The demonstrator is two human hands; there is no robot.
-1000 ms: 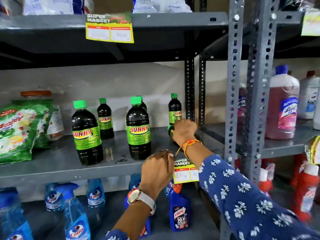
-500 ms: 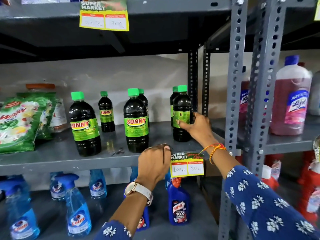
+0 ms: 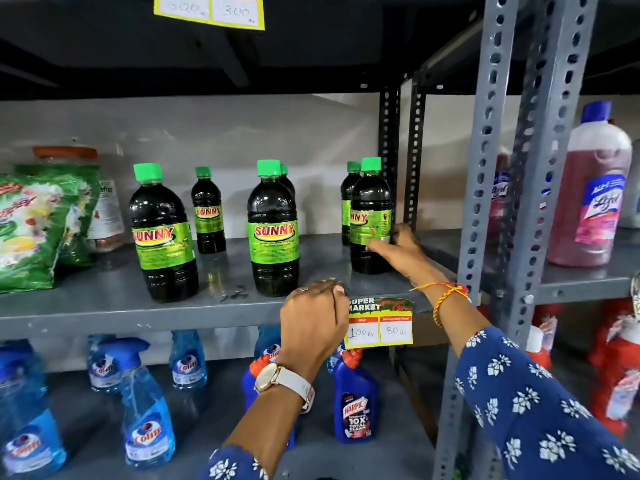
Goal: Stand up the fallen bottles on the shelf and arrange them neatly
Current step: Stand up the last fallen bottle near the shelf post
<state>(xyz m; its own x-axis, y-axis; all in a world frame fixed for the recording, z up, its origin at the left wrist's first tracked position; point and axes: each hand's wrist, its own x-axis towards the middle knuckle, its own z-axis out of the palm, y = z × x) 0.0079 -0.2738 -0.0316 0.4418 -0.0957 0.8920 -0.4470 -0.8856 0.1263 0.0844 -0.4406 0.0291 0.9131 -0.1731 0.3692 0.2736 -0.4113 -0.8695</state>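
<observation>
Several dark Sunny bottles with green caps stand upright on the grey middle shelf (image 3: 104,306). A large one (image 3: 162,233) is at the left, a small one (image 3: 207,213) behind it, and another large one (image 3: 273,230) in the middle hides a further bottle (image 3: 286,181). At the right end, by the upright post, my right hand (image 3: 401,251) wraps around the lower label of the front bottle (image 3: 369,202), which stands on the shelf. One more bottle (image 3: 347,199) is right behind it. My left hand (image 3: 311,320) curls over the shelf's front edge.
Green detergent bags (image 3: 34,230) and a jar (image 3: 104,216) fill the shelf's left end. A yellow price tag (image 3: 379,323) hangs from the shelf edge. Blue spray bottles (image 3: 145,410) and a Harpic bottle (image 3: 355,407) stand below. A pink Lizol bottle (image 3: 595,195) is on the neighbouring rack.
My right hand has brought the right-end bottle from low on the shelf to upright, in front of the back bottle, and still grips it. My left hand stays on the shelf edge.
</observation>
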